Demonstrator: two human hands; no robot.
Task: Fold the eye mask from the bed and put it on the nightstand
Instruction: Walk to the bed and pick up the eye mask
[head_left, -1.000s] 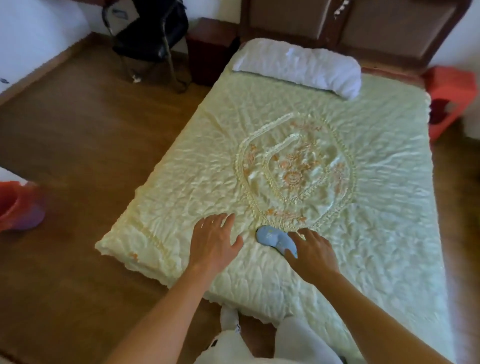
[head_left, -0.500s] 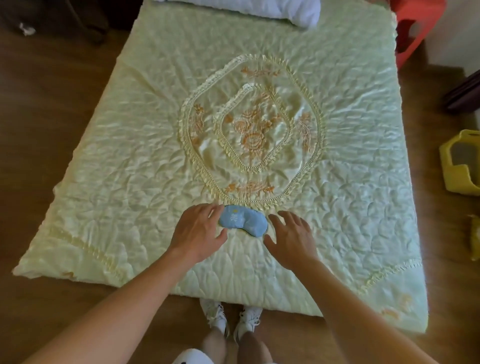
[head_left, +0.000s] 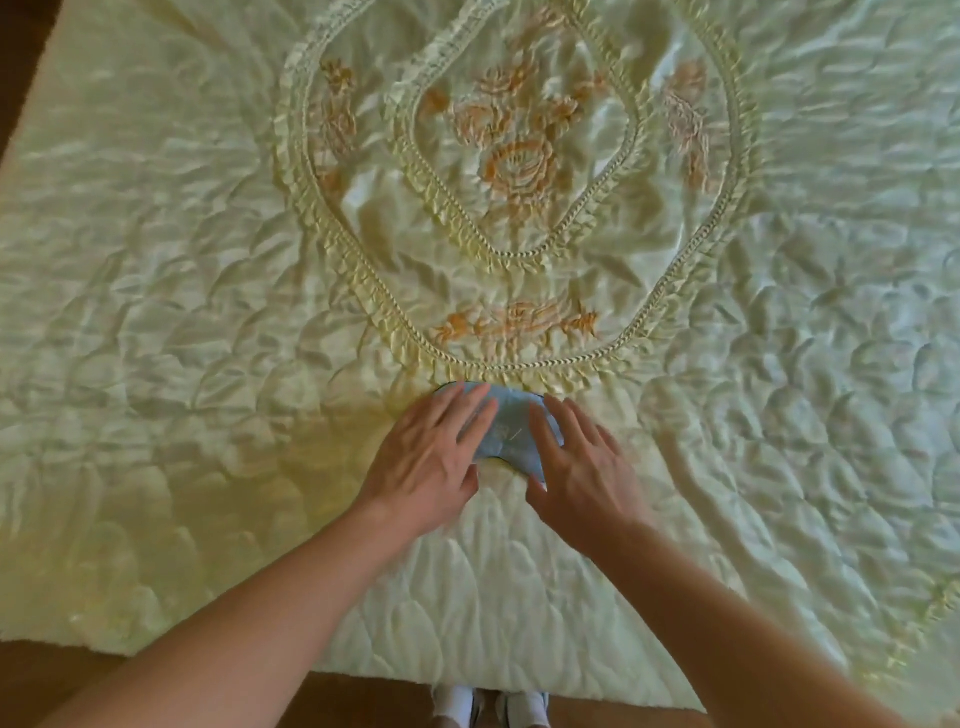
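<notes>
A light blue eye mask (head_left: 508, 434) lies flat on the pale yellow quilted bedspread (head_left: 208, 364), just below the ruffled embroidered oval. My left hand (head_left: 431, 457) rests palm down over the mask's left end, fingers spread. My right hand (head_left: 582, 467) lies palm down over its right end, fingers also apart. Both hands cover the ends, so only the middle of the mask shows. Neither hand has it lifted. The nightstand is out of view.
The bedspread fills nearly the whole view. Its near edge (head_left: 467, 680) runs along the bottom, with brown wooden floor (head_left: 62, 675) beyond it and my white shoes (head_left: 488, 706) at the foot of the bed.
My head has dropped closer to the bed, so the room has left the view. Both hands have slid inward from beside the mask onto its two ends.
</notes>
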